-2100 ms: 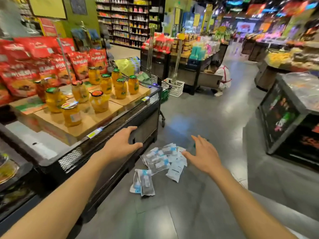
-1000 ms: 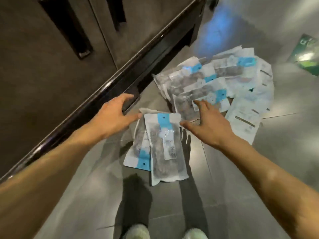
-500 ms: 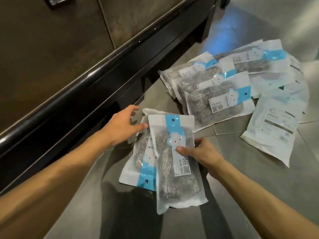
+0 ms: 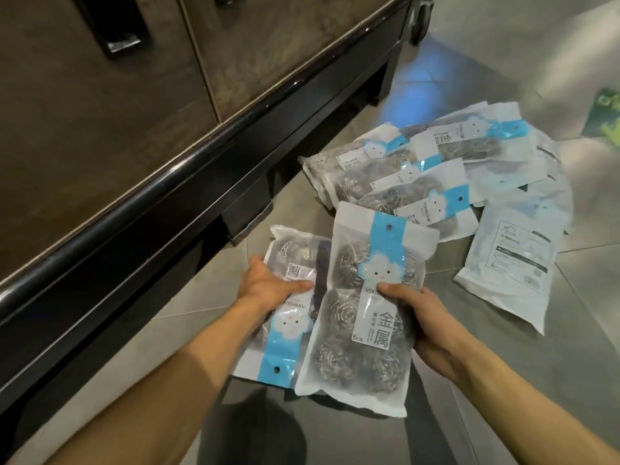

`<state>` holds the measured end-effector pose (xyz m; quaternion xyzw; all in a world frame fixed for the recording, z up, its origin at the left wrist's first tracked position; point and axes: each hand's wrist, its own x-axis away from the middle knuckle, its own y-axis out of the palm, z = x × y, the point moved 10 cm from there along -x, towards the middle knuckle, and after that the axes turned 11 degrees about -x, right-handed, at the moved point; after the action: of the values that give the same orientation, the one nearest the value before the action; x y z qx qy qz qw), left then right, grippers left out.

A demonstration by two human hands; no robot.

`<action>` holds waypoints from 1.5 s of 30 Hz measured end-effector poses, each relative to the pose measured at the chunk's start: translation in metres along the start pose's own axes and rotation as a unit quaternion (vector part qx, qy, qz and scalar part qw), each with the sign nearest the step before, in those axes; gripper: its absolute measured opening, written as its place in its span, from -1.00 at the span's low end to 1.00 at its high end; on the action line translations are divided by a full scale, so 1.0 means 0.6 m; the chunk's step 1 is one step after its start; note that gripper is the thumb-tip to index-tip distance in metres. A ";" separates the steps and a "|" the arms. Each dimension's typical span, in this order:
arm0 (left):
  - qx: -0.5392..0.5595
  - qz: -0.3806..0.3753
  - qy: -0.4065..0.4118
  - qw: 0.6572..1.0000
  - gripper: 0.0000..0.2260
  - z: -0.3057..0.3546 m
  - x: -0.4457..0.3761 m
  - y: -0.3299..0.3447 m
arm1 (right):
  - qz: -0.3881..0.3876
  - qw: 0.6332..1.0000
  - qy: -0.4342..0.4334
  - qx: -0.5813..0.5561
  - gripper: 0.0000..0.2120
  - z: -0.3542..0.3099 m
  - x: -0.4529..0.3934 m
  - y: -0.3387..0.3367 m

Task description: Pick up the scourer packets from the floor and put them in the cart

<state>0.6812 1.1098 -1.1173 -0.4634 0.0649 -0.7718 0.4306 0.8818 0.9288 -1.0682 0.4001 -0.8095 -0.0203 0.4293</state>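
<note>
Two clear packets of steel scourers with blue-and-white labels are in my hands just above the grey floor. My right hand (image 4: 422, 325) grips the upper packet (image 4: 355, 330) by its right side, thumb on the label. My left hand (image 4: 268, 288) holds the lower packet (image 4: 292, 317) by its left edge, thumb across its front. The upper packet overlaps the lower one. Several more scourer packets (image 4: 402, 176) lie in a loose heap on the floor beyond, some face down (image 4: 510, 263). The cart itself is out of view.
A dark display cabinet (image 4: 134, 112) with a black base rail runs along the left, close to my left arm. A caster wheel (image 4: 421, 18) shows at the top. A green floor sticker (image 4: 604, 115) lies at the far right.
I have gone from standing to crouching over the packets. Both hands closed on the two nearest packets, and the right one is now lifted and tilted up off the floor.
</note>
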 end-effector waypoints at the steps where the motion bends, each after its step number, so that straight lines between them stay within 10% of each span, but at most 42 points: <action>1: 0.009 -0.005 -0.004 1.000 -0.06 0.004 0.003 0.007 | -0.003 1.000 -0.002 -0.013 -0.72 -0.005 0.003 -0.002; 6: 0.045 -0.033 0.001 0.998 -0.60 0.036 0.037 0.019 | -0.014 0.999 -0.035 -0.022 -0.64 -0.038 0.014 -0.010; 18: 0.167 -0.005 0.149 0.975 -0.60 0.282 0.373 -0.219 | 0.055 0.990 -0.130 -0.014 -0.71 -0.290 0.288 0.042; 33: 0.122 -0.024 0.363 0.924 -0.67 1.014 1.125 -0.696 | 0.113 0.945 -0.306 0.039 -0.52 -1.020 1.087 0.366; 45: 0.131 -0.125 0.447 0.876 -0.65 1.251 1.278 -0.641 | 0.207 0.879 -0.429 -0.028 -0.63 -1.179 1.352 0.293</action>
<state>0.8742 1.0172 0.0024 -0.0128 0.0906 -0.9456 0.3121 1.0217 0.7284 -0.0054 0.1629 -0.9778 -0.1236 0.0454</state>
